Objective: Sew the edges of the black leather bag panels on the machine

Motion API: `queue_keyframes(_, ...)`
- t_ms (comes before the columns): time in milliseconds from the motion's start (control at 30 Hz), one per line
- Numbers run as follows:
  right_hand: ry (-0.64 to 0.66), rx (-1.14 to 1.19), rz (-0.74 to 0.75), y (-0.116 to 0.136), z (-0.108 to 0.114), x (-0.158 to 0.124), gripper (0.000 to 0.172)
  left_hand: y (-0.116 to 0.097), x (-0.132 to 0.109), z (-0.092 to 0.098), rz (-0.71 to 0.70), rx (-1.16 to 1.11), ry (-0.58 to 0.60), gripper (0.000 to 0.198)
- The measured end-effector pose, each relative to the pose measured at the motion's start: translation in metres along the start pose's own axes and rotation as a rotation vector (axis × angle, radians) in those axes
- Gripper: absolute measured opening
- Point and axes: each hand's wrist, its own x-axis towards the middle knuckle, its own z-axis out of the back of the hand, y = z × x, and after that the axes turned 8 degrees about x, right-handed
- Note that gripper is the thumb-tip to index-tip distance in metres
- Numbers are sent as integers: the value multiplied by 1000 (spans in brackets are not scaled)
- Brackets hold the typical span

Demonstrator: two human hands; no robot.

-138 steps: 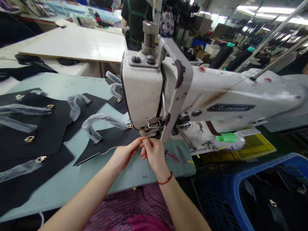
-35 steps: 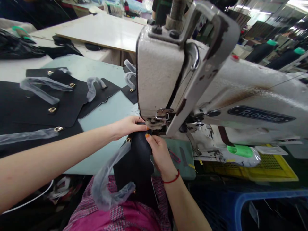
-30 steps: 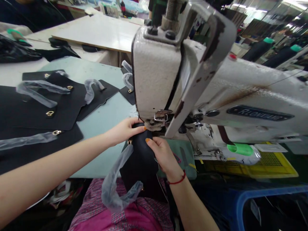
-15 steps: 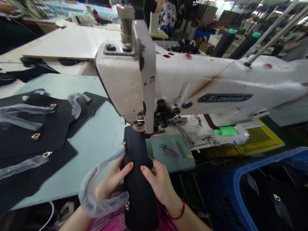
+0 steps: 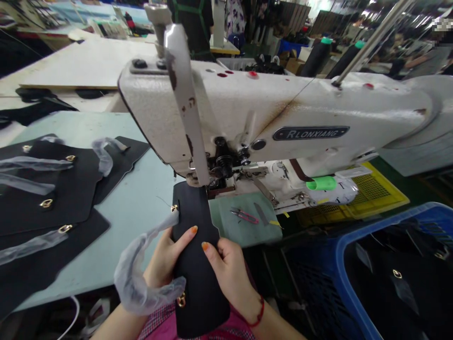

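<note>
A black bag panel (image 5: 198, 274) stretches from my lap up to the sewing machine (image 5: 233, 113), its far end under the presser foot area. My left hand (image 5: 170, 255) grips its left edge, thumb on top and fingers hidden beneath. On the right edge my right hand (image 5: 230, 267) holds it the same way. A handle wrapped in clear plastic (image 5: 132, 274) loops out over my left wrist, joined to the panel by gold rings (image 5: 181, 299). The needle is hidden behind the machine head.
Several black panels with wrapped handles (image 5: 49, 189) lie on the pale green table (image 5: 123, 226) at left. Pink thread snips (image 5: 245, 216) and a grey blade-shaped piece (image 5: 262, 214) rest right of the needle area. A blue basket (image 5: 341, 255) holding black pieces stands at lower right.
The view has shifted, so the machine appears further left. Both hands keep their hold on the panel, which has turned slightly, its near end now further left.
</note>
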Motion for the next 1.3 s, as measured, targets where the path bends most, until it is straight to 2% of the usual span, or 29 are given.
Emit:
queue_keyframes(200, 20, 114, 7, 7, 1, -2, 46, -5, -8, -4, 49, -84, 78, 50)
queue_keyframes(433, 12, 63, -34, 0, 2, 2, 48, -15, -12, -10, 71, -81, 29, 54)
queue_keyframes(633, 7, 39, -46, 1, -1, 10, 49, -17, -2, -5, 60, -110, 77, 49)
queue_keyframes(867, -11, 40, -32, 9, -4, 27, 51, -30, 12, -3, 56, -78, 64, 41)
queue_keyframes(1300, -13, 125, -8, 17, -8, 60, 52, -50, 41, 6, -86, 118, 11, 53)
